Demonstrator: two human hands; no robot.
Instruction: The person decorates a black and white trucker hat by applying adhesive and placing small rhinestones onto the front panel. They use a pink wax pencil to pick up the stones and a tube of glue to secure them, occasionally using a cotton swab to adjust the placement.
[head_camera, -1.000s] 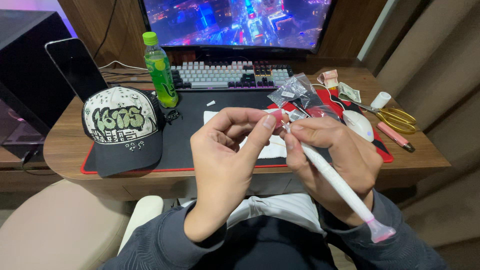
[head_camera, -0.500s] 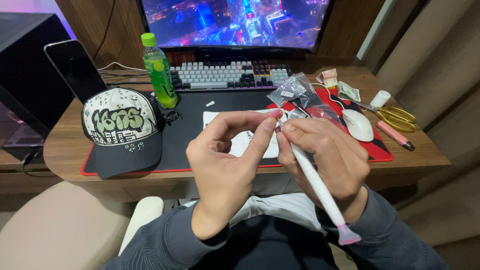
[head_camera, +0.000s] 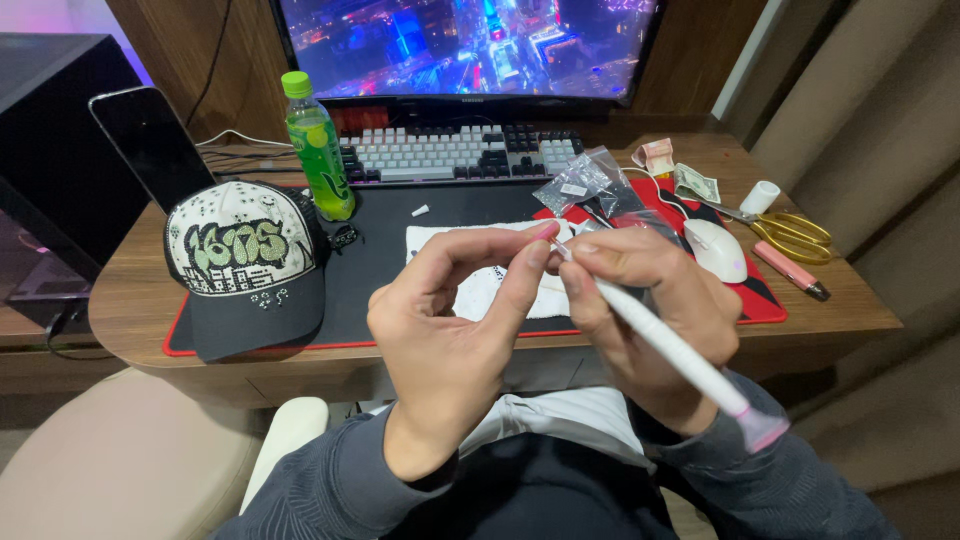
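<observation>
My right hand (head_camera: 650, 310) grips a long white pen-like tool (head_camera: 670, 345) with a pink flared end that points down toward my lap. Its thin tip rises to my left hand (head_camera: 450, 320), whose thumb and forefinger pinch together at that tip; whatever sits between them is too small to see. Both hands hover above the near edge of the desk, over a white cloth (head_camera: 480, 290) lying on the black and red desk mat (head_camera: 390, 260).
A black cap with a pale patterned front (head_camera: 245, 265) lies at the left. Behind stand a green bottle (head_camera: 318, 150), a keyboard (head_camera: 460, 152), a monitor and a propped phone (head_camera: 152, 145). At the right are clear plastic bags (head_camera: 590, 185), a white mouse (head_camera: 715, 250), gold scissors (head_camera: 790, 232), a pink pen (head_camera: 790, 270).
Both hands have shifted slightly left and lower in view while keeping the same grips. The pen tool's pink end has swung a little nearer my lap.
</observation>
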